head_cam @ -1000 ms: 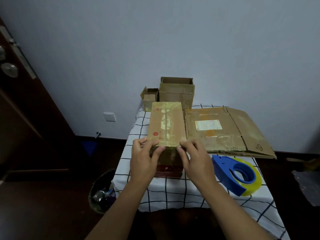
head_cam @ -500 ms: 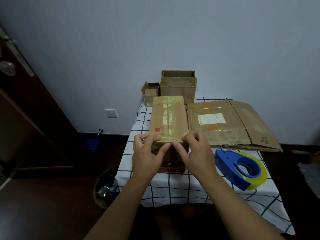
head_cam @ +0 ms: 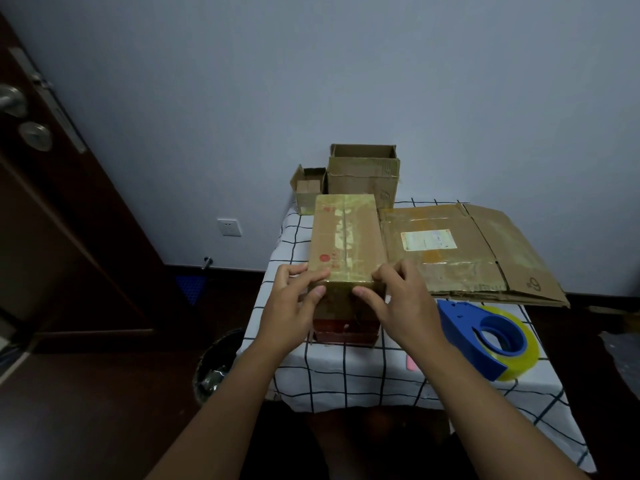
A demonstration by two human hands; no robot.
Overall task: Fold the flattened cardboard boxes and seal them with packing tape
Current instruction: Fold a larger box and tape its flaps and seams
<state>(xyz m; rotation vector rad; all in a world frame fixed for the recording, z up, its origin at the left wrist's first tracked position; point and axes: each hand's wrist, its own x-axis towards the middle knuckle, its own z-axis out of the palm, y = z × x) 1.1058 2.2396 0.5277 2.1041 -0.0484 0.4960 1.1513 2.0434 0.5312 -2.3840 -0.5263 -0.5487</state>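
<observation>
A folded, taped cardboard box [head_cam: 346, 237] stands on the checked table [head_cam: 346, 379], its long top facing up. My left hand [head_cam: 294, 303] holds its near left corner, fingers on the top edge and thumb pressed on the near face. My right hand [head_cam: 398, 299] holds the near right corner the same way. A flattened cardboard box [head_cam: 467, 251] with a white label lies to the right. In front of it sits a blue tape dispenser [head_cam: 485, 337] with a yellow roll, untouched.
Two open boxes, one large [head_cam: 363, 174] and one small [head_cam: 308, 185], stand at the table's back against the wall. A small pink item [head_cam: 412, 362] lies near the front edge. A bin [head_cam: 214, 368] sits on the floor at left, by a dark door [head_cam: 52, 202].
Both thumbs have slid from the box's top near edge down onto its near face, meeting near the middle and then spreading apart. The box stays in place.
</observation>
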